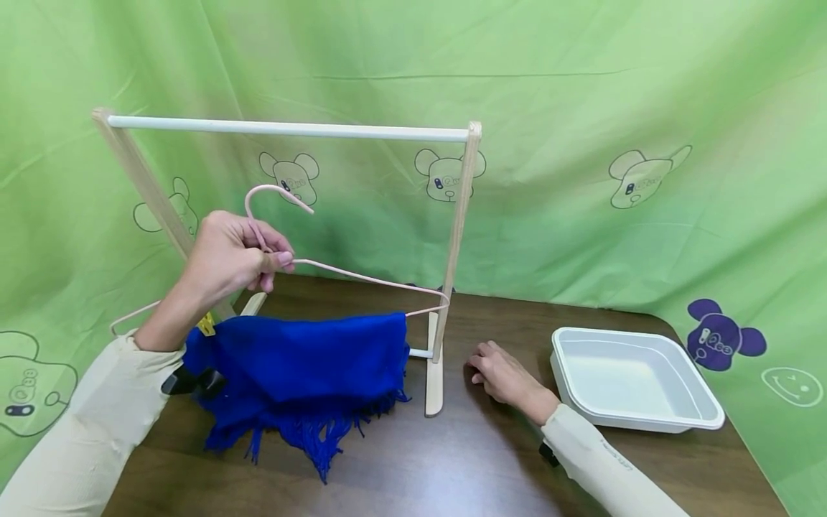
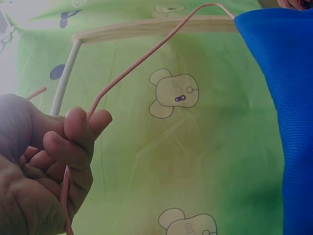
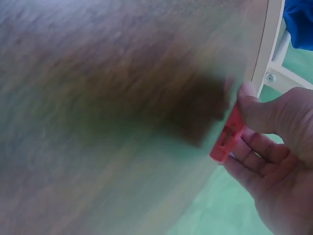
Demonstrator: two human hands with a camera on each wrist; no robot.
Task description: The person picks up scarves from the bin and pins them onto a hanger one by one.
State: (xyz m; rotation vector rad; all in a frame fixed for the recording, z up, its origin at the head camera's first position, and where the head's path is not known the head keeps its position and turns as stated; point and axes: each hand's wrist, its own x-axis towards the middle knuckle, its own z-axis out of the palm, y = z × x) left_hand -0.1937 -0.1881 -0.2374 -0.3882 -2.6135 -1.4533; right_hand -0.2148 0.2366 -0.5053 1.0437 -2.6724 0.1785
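A white rectangular tray [image 1: 636, 388] sits on the dark wooden table [image 1: 452, 467] at about four o'clock. A wooden rack [image 1: 455, 237] with a white crossbar [image 1: 287, 129] stands towards ten o'clock, its foot near the table's middle. A green cloth backdrop [image 1: 581, 108] printed with bear outlines fills the whole twelve o'clock side.

No legible words, numbers or brand names appear in any view; the green backdrop [image 1: 581, 86] carries only printed bear-head motifs, outlined at twelve o'clock and solid purple at three o'clock, plus a smiley sign; faint lettering on the right sleeve [image 1: 610, 456] is too small to read.
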